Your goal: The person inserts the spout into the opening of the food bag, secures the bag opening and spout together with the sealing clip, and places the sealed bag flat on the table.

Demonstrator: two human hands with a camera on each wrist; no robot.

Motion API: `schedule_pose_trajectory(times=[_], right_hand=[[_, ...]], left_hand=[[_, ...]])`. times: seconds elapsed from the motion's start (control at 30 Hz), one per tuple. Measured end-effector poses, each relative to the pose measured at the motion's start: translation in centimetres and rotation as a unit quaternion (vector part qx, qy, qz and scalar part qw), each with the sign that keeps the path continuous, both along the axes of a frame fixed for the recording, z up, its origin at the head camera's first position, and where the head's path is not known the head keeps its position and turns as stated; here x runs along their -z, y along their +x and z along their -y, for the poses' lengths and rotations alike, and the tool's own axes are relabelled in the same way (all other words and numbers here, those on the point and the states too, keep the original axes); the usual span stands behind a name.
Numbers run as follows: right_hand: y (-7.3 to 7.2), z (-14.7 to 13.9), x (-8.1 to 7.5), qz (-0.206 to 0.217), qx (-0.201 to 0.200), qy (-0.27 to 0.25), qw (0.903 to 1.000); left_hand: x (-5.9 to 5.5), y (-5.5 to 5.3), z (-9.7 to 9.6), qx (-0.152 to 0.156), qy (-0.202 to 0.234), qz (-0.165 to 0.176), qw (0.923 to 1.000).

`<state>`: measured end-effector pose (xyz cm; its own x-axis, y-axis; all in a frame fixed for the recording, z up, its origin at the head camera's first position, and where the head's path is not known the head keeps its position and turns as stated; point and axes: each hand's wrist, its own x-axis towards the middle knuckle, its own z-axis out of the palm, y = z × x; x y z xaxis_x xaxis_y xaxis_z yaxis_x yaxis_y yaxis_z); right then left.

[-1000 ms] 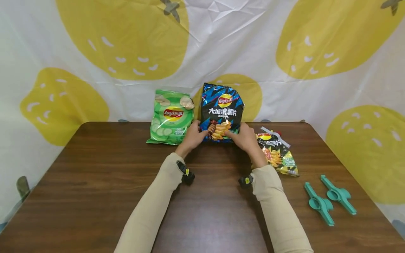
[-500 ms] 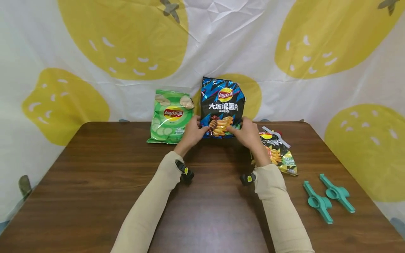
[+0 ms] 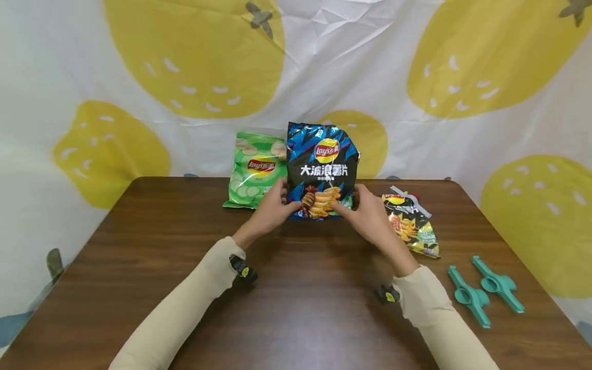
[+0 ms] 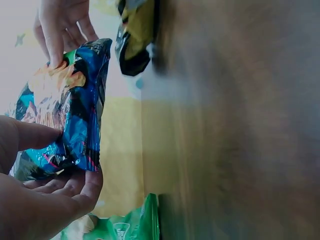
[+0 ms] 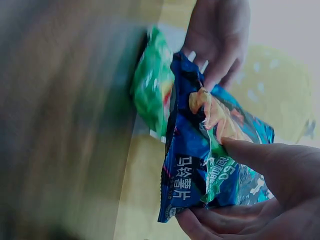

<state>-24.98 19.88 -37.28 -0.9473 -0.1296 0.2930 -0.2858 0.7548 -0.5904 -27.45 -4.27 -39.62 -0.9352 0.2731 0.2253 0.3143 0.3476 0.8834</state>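
Between my two hands is a blue and black chip bag (image 3: pixel 322 169), upright with its printed front toward me. My left hand (image 3: pixel 270 209) pinches its lower left side, thumb on the front and fingers behind. On the lower right side my right hand (image 3: pixel 373 218) grips it the same way. Both wrist views show the bag's bottom edge (image 4: pixel 96 120) held clear of the tabletop. A green chip bag (image 3: pixel 255 172) stands at the back, partly covered by the blue bag and my left hand.
Right of my right hand lies a black and yellow chip bag (image 3: pixel 412 231) with a white clip (image 3: pixel 410 200) across its top. Two teal sealing clips (image 3: pixel 469 297) lie on the brown table (image 3: pixel 115 267). A lemon-printed cloth (image 3: pixel 342 67) hangs behind the table.
The blue and black bag first rose a little, then came toward me. It looks larger now and overlaps the green bag. Both hands kept hold of it as my forearms drew back and spread.
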Motion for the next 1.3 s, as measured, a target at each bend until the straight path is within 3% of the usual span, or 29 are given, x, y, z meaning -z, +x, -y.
schedule_pose_trajectory(times=[0.07,0.37,0.53,0.7,0.87,0.93,1.07,1.17,1.3], right_hand=[[1.3,0.0,-0.5,0.016,-0.011,-0.006,0.9998],[8.1,-0.7,0.2,0.046,-0.073,-0.038,0.9955],[10.2,-1.1,1.2,0.067,-0.09,-0.052,0.9923],[10.8,-1.8,2.7,0.111,-0.105,-0.046,0.9872],[10.7,-4.0,2.1,0.135,-0.116,-0.036,0.9834],[10.6,-5.8,1.3,0.117,-0.129,-0.01,0.9846],[11.0,-11.0,-0.6,0.096,-0.125,0.096,0.9828],[11.4,-15.0,-1.2,0.136,-0.086,0.167,0.9726],[11.3,-18.3,-0.6,0.2,-0.046,0.214,0.9549]], left_hand=[[-0.7,1.3,0.5,0.008,-0.006,0.014,0.9999],[0.2,7.5,1.8,0.064,0.022,0.008,0.9977],[0.9,9.5,2.2,0.093,-0.015,0.007,0.9955],[2.0,9.7,2.8,0.129,-0.104,0.019,0.986],[2.1,9.5,3.1,0.156,-0.113,0.038,0.9806],[2.1,9.4,3.2,0.163,-0.109,0.046,0.9794],[2.2,9.2,3.2,0.17,-0.105,0.054,0.9783],[2.3,9.1,3.1,0.17,-0.104,0.061,0.9781],[2.6,9.3,3.0,0.16,-0.113,0.058,0.9789]])
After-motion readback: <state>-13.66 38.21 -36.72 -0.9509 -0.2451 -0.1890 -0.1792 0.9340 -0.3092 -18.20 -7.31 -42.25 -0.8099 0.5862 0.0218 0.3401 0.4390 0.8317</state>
